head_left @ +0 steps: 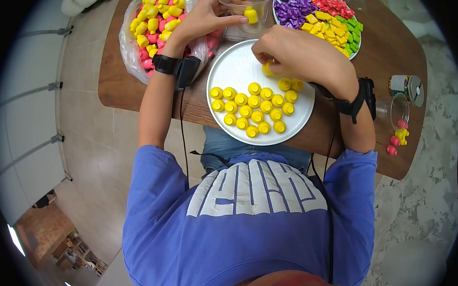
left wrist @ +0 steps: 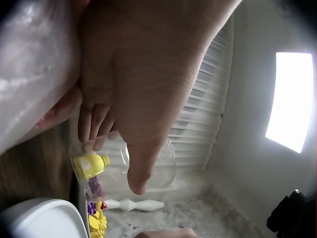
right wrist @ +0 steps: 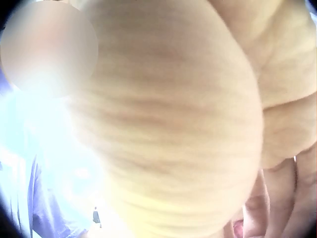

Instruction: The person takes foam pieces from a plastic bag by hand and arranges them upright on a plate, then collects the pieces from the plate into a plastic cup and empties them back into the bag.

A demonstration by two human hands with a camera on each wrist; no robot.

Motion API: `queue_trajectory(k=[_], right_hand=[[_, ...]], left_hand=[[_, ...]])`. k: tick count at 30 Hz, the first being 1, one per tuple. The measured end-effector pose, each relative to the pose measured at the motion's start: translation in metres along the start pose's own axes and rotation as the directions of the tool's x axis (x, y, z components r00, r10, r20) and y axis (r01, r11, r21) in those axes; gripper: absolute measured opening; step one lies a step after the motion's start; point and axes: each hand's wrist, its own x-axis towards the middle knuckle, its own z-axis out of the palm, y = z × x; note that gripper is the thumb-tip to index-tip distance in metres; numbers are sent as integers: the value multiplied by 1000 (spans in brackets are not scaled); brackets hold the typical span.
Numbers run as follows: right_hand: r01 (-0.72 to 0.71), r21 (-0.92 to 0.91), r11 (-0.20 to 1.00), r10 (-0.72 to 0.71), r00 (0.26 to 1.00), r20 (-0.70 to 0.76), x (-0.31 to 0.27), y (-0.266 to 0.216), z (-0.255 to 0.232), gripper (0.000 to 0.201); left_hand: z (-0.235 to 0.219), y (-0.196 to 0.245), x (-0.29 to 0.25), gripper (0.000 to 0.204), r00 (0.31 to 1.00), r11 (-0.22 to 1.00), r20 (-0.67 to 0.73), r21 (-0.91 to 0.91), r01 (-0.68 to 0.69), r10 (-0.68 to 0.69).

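brown table, yellow bottle under right fingers

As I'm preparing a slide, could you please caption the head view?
The left hand holds a clear cup; the right hand pinches a yellow piece over a white plate of similar pieces.

Indoor rm, home or office unclear, w/ wood tbl, tiled flr & stocked shelves

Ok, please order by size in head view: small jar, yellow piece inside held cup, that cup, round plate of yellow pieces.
Largest to smallest:
Round plate
Held cup
Small jar
Yellow piece inside held cup
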Motion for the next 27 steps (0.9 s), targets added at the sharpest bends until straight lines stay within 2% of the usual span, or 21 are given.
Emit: queue_trajectory(k=[1, 2, 3, 4, 5, 7, 8, 10, 11, 14, 15, 17, 18, 20, 22, 23, 25, 27], right_hand=[[2, -1, 1000, -2, 1000, 1, 0, 3, -4, 13], [73, 34, 997, -72, 997, -43, 0, 7, -9, 12], [145, 66, 987, -139, 986, -89, 0, 10, -14, 12], [147, 65, 987, -142, 986, -87, -1, 10, -22, 12], [188, 127, 974, -167, 973, -156, -3, 9, -31, 12], [256, 196, 947, -201, 944, -262, -4, 14, -44, 16], [256, 195, 947, -201, 944, -261, -5, 7, -56, 16], [194, 18, 981, -167, 883, -439, -9, -11, -78, 11], [165, 74, 984, -109, 870, -481, -2, 4, -68, 13], [184, 30, 982, -138, 824, -550, 13, 16, -55, 15], [100, 137, 986, -21, 873, -487, 13, 13, -53, 16], [48, 113, 992, 10, 885, -466, 20, 17, -39, 16], [-1, 89, 996, 40, 897, -441, 23, 21, -30, 17], [32, 66, 997, 3, 879, -477, 25, 24, -23, 16], [-32, 107, 994, 71, 922, -382, 25, 26, -22, 15], [-32, 109, 994, 72, 922, -380, 25, 24, -22, 15], [-194, 136, 971, 225, 936, -270, 25, 19, -22, 16], [-223, 134, 965, 251, 934, -255, 25, 16, -21, 17]], left_hand=[[-1, 0, 0, 61, 1000, 999, 3, 34, -4, 4], [-1, 0, -1, 61, 1000, 998, 5, 68, -9, 8], [-1, -1, -1, 61, 1000, 998, 2, 67, -9, 9], [-1, 0, -1, 63, 1000, 1000, 22, 24, -6, 6], [0, 1, 0, 65, 999, 1000, 41, -20, -3, 4], [0, 5, -1, 67, 998, 1000, 69, 4, -10, 10], [0, 7, -2, 70, 995, 999, 101, 28, -17, 14], [1, 9, -4, 72, 996, 998, 90, 55, -25, 20], [1, 10, -5, 74, 996, 996, 80, 83, -31, 25], [1, 8, -4, 74, 997, 997, 77, 78, -27, 21], [1, 1, -3, 74, 997, 996, 80, 80, -29, 23], [-1, -14, 1, 73, 978, 985, 125, 31, -171, 166], [-3, -17, 1, 73, 978, 984, 128, 33, -172, 167], [-1, -15, 0, 74, 969, 976, 136, 47, -213, 205], [-1, -13, 0, 74, 973, 979, 139, 65, -193, 183], [-1, -13, -1, 74, 977, 981, 140, 82, -173, 160], [0, -15, 1, 74, 970, 973, 150, 97, -210, 194], [-1, -16, 1, 74, 960, 962, 163, 113, -249, 229]])
